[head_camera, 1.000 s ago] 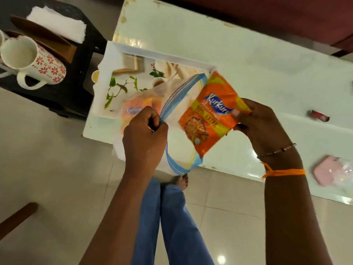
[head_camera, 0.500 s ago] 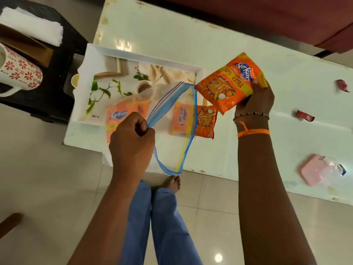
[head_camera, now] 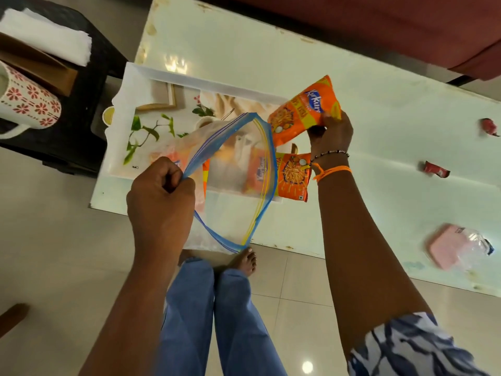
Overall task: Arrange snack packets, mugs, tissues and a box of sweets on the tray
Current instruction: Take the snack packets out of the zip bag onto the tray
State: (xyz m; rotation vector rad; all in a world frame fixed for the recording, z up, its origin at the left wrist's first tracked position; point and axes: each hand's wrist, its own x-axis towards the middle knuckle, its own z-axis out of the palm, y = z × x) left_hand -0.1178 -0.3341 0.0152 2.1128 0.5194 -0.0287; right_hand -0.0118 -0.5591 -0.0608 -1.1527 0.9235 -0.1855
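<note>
Presently a clear zip bag [head_camera: 233,183] is gripped at its blue rim by the curled fingers of the left hand [head_camera: 160,202], its mouth hanging open above the near edge of the tray [head_camera: 189,78]. An orange snack packet [head_camera: 303,109] is pinched at its lower end by the right hand [head_camera: 332,134] and held tilted over the tray's right end. A second packet [head_camera: 294,176] is seen lying flat at that end of the tray, and more orange packets show blurred through the bag. The packet is judged light, puffed and crinkly, its foil likely slippery, so it is best taken by a sealed edge and not squeezed. The tray is set on a pale glossy table [head_camera: 352,85], where small red wrappers [head_camera: 435,169] and a pink box [head_camera: 450,245] are scattered. A flowered mug [head_camera: 29,104] and white tissues [head_camera: 46,36] are kept on a dark side table [head_camera: 81,109] to the left, over a tiled floor [head_camera: 54,253].
</note>
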